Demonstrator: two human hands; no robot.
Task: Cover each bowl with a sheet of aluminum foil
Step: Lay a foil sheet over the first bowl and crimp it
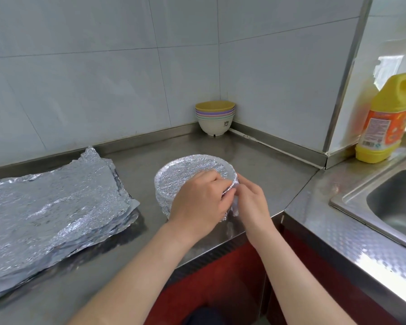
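Head view: crimping step in hand. Round bowl wrapped in crinkled aluminium foil (185,177) stands near the front edge of the stainless steel counter (256,156). Left hand (197,200) curls over its near rim, gripping foil; right hand (252,202) pinches the loose skirt alongside. Next move, as judged: take one from the corner stack of pastel bowls (215,116) and one of the silver foil sheets (56,207).

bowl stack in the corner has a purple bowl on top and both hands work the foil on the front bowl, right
Not quite. The head view shows a yellow bowl topping the stack, not a purple one. The left hand and right hand do work the foil on the front bowl.
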